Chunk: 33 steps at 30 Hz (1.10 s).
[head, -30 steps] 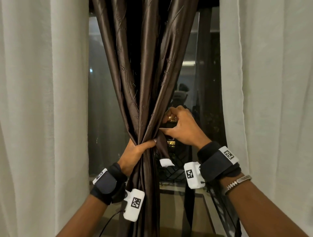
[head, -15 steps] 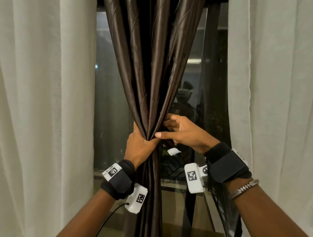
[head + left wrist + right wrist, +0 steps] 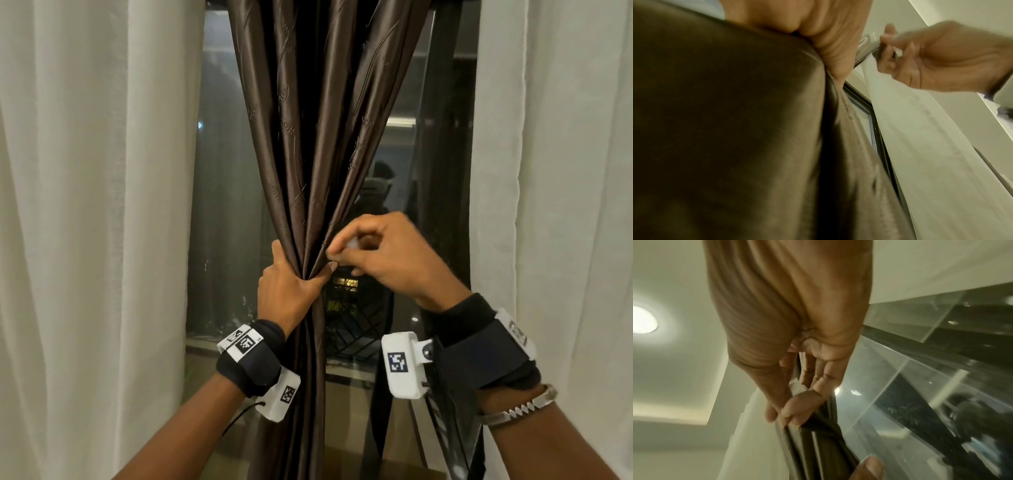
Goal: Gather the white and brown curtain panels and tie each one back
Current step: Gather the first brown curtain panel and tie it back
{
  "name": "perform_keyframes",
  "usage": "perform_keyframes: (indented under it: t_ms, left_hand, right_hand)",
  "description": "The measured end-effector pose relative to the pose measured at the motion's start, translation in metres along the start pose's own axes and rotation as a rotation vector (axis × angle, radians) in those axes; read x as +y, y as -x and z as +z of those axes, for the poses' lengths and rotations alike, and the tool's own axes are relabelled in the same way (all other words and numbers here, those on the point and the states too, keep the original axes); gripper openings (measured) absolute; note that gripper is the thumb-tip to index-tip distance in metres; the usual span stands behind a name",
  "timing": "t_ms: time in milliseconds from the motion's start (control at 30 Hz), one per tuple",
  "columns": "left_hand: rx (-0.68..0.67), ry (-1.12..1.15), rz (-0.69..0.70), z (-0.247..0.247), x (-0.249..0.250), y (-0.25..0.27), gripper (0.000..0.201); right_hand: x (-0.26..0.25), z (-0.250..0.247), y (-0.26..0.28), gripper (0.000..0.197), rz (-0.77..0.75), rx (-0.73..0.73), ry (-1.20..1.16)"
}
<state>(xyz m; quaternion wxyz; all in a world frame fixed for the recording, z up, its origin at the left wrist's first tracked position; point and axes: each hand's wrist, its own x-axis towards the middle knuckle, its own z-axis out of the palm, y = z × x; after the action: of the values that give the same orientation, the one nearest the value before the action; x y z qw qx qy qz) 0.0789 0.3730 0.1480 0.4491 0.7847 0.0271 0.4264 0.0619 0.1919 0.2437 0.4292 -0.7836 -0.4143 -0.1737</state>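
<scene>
The brown curtain [image 3: 318, 137] hangs in the middle of the window, bunched into a narrow waist. My left hand [image 3: 298, 270] grips that waist, thumb across the front; in the left wrist view the palm [image 3: 828, 32] presses on the brown cloth [image 3: 725, 129]. Just right of the thumb, my right hand [image 3: 337, 255] pinches a brown tie-back band [image 3: 818, 434] with a white end patch [image 3: 797, 389] against the curtain's edge. White curtain panels hang loose at the left [image 3: 96, 205] and right [image 3: 555, 171].
Dark window glass [image 3: 226, 205] lies behind the curtains, with a person's reflection in it. A dark frame post [image 3: 448, 171] stands right of the brown curtain and a sill [image 3: 346, 373] runs below my hands. A ceiling light [image 3: 641, 319] glows overhead.
Both hands have risen along the brown curtain. The white-ended band, which dangled below my right hand, is now drawn up between its fingertips beside the left thumb.
</scene>
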Motion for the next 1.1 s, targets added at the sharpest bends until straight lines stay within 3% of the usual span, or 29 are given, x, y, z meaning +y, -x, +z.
perform_keyframes:
  t_ms: [100, 200, 267, 367, 467, 567, 667, 700, 800, 900, 967, 1033, 1100]
  left_hand:
    - [-0.028, -0.14, 0.004, 0.013, -0.001, 0.001, 0.079]
    - [-0.047, -0.314, 0.102, 0.019, -0.007, 0.004, 0.069]
    - [-0.049, -0.312, 0.168, 0.018, -0.007, 0.011, 0.076]
    - [0.015, -0.126, 0.266, 0.004, -0.005, 0.023, 0.087]
    - [0.041, 0.087, 0.329, -0.009, -0.012, 0.028, 0.059]
    - [0.001, 0.543, 0.226, -0.023, -0.004, 0.026, 0.034]
    - [0.121, 0.835, 0.104, -0.035, 0.008, 0.019, 0.026]
    - [0.145, 0.898, 0.068, -0.038, 0.011, 0.016, 0.03]
    - [0.091, 0.994, 0.034, -0.043, 0.012, 0.007, 0.075]
    - [0.044, 0.848, 0.085, -0.045, 0.001, 0.003, 0.094]
    - [0.012, 0.697, 0.143, -0.048, -0.003, 0.001, 0.079]
    - [-0.008, 0.531, 0.226, -0.048, -0.004, 0.002, 0.047]
    - [0.063, 0.469, 0.245, -0.048, -0.003, 0.005, 0.023]
  right_hand:
    - [-0.008, 0.028, -0.003, 0.012, -0.087, 0.008, 0.226]
    - [-0.009, 0.056, -0.008, 0.036, -0.066, 0.189, 0.317]
    - [-0.006, 0.066, -0.013, 0.04, -0.019, 0.331, 0.349]
    - [0.0, 0.071, -0.021, 0.036, 0.035, 0.465, 0.29]
    - [0.006, 0.073, -0.022, 0.025, 0.012, 0.524, 0.18]
    - [0.009, 0.077, -0.026, 0.021, -0.038, 0.532, 0.141]
    - [0.011, 0.08, -0.032, 0.025, -0.046, 0.539, 0.134]
    - [0.012, 0.08, -0.033, 0.026, -0.044, 0.536, 0.131]
    - [0.011, 0.081, -0.033, 0.024, -0.051, 0.523, 0.125]
    - [0.01, 0.08, -0.033, 0.023, -0.052, 0.516, 0.122]
    - [0.009, 0.08, -0.032, 0.022, -0.048, 0.51, 0.122]
    - [0.009, 0.079, -0.032, 0.023, -0.051, 0.495, 0.122]
    - [0.01, 0.078, -0.033, 0.022, -0.053, 0.488, 0.126]
